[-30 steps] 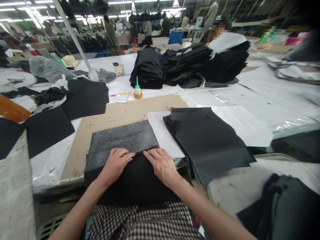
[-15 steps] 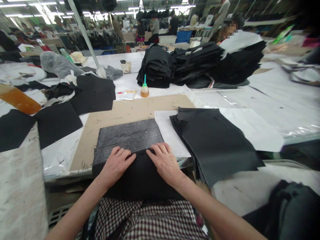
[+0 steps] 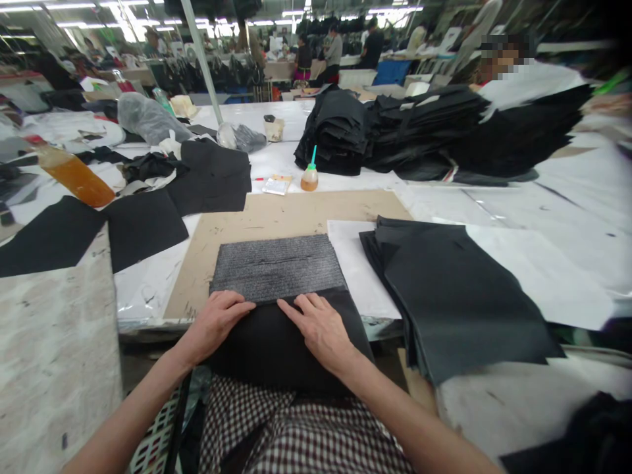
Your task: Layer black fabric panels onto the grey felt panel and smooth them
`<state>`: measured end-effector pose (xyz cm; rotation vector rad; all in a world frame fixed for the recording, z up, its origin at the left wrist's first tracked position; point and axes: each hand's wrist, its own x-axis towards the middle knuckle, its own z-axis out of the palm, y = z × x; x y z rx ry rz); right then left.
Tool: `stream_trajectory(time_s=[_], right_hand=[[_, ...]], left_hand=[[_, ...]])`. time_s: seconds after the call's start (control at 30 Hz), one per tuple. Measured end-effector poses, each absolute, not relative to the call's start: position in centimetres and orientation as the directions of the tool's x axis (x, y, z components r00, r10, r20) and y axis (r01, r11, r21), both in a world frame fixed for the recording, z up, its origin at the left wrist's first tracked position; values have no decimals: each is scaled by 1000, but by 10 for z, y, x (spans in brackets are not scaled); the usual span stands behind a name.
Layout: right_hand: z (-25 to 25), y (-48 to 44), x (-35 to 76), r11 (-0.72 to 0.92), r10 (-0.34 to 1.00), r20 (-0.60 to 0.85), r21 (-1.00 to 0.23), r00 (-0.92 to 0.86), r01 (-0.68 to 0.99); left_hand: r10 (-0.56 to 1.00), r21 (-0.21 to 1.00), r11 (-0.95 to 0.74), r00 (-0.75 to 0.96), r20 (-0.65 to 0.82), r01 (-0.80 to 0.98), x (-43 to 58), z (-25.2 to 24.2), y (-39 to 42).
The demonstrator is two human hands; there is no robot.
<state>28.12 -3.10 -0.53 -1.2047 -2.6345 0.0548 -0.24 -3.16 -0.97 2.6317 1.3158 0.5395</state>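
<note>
- Pressing along the ridge, the left hand [image 3: 214, 324] lies on the near half of the work, fingers bent, thumb reaching inward along the edge. Whether it pinches or only bears down: cannot tell, fingertips partly hidden.
- Right hand [image 3: 323, 327] mirrors it, fingers curled over the same line, index finger pointing toward the left thumb; short gap between. Grip likewise unclear.
- Beneath both: black panel [image 3: 269, 349], its near part overhanging the worktop [image 3: 141, 299] edge toward the checked cloth [image 3: 306, 441] over the lap.
- Beyond the ridge: grey ribbed backing [image 3: 281, 263], lying flat. My judgement: even pressure from both hands, worked from the middle outward, should give a straight edge; the overhang could drag the line askew, so best to steady it.
- Under the backing: beige board [image 3: 306, 207], probably firm enough to press against. A flat backing should help avoid puckers.
- Right of the work: white paper [image 3: 350, 247], then stacked black sheets [image 3: 454, 289], near the right forearm; worth giving the elbow room.
- Farther off: green-nozzled squeeze bottle [image 3: 309, 179], upright, clear of both hands.
</note>
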Motion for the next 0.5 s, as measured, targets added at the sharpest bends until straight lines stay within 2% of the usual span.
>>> stream_trajectory(time_s=[0.37,0.5], right_hand=[[-3,-24,275,678,729,202,-75,-654,732],[-1,-24,274,691,715,186,-42,-674,721]], left_hand=[[784,215,-620,582,215,755,-8,-11,-35],[746,124,-661,631,213,740,-9,-8,-37]])
